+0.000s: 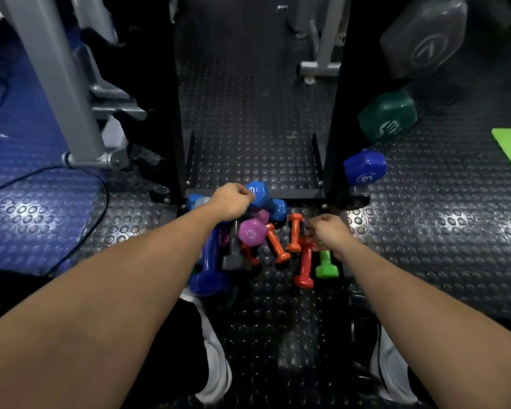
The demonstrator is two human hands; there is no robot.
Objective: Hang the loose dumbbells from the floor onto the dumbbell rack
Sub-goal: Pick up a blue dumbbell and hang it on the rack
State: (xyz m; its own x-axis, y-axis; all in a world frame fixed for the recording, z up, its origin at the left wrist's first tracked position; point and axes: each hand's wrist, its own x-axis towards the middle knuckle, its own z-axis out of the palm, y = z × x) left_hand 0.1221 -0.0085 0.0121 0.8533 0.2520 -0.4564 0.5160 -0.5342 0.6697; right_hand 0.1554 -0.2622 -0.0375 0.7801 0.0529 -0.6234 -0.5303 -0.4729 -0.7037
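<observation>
Blue dumbbell (257,192) tops the floor pile at the rack (334,113) foot, left hand (233,202) curled on it. Right hand (326,231) looks clamped on a green dumbbell (326,265), long axis pointing toward me.

L hand (233,202) hides its grip & blue dumbbell (257,192) handle; grey dumbbell (425,36) blurred.
</observation>
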